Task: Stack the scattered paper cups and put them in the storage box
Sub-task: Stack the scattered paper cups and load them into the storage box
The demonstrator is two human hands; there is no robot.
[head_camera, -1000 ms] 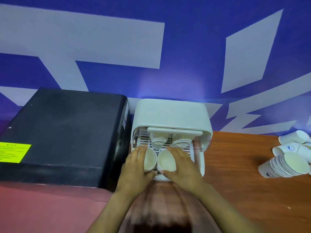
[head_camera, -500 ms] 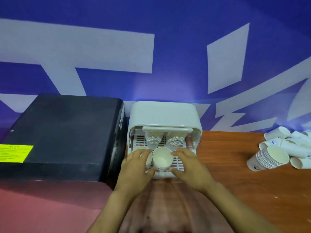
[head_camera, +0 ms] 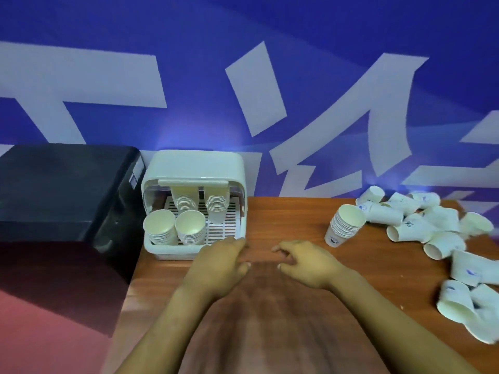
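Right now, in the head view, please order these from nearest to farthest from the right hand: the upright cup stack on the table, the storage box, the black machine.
Measured from the right hand:
1. Upright cup stack, on the table to its right and a little beyond.
2. Storage box, to its left, past the left hand.
3. Black machine, farthest left, beside the box.

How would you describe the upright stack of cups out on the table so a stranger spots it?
On the wooden table, look right of the white storage box, toward the heap of loose paper cups. The cup stack stands at the heap's left edge. It alone is nested and upright; the cups beside it lie tipped over.
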